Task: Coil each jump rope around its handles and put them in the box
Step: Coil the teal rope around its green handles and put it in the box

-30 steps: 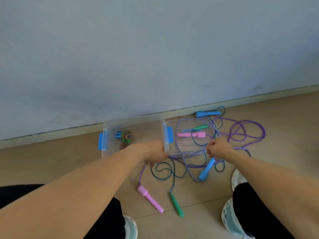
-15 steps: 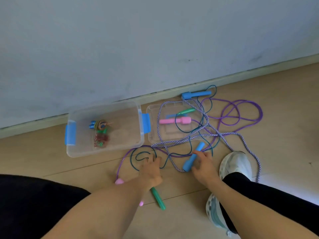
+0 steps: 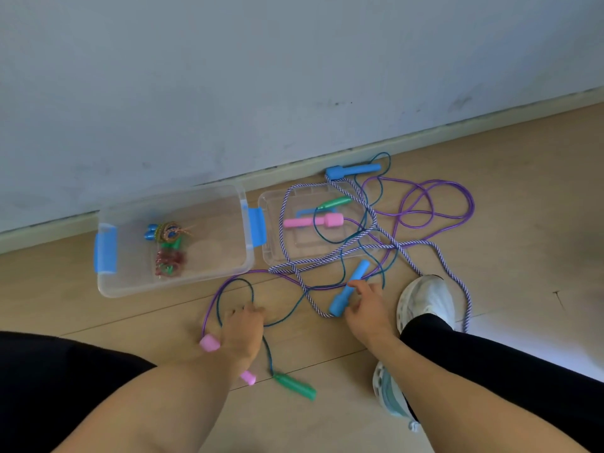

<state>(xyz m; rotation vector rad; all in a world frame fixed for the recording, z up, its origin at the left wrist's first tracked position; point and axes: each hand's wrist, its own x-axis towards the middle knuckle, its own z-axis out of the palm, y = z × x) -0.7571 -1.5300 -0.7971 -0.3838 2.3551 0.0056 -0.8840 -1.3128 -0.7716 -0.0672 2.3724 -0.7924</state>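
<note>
Your wood floor carries clear box by wall, its lid just right of it, tangled ropes spread across lid and floor, pink handle and green handle near your knees, your shoe at right

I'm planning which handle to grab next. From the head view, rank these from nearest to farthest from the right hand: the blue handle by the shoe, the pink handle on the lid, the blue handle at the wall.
1. Blue handle by the shoe: right at the right hand, at its fingers.
2. Pink handle on the lid: beyond, on the clear lid.
3. Blue handle at the wall: farthest, against the baseboard.
</note>
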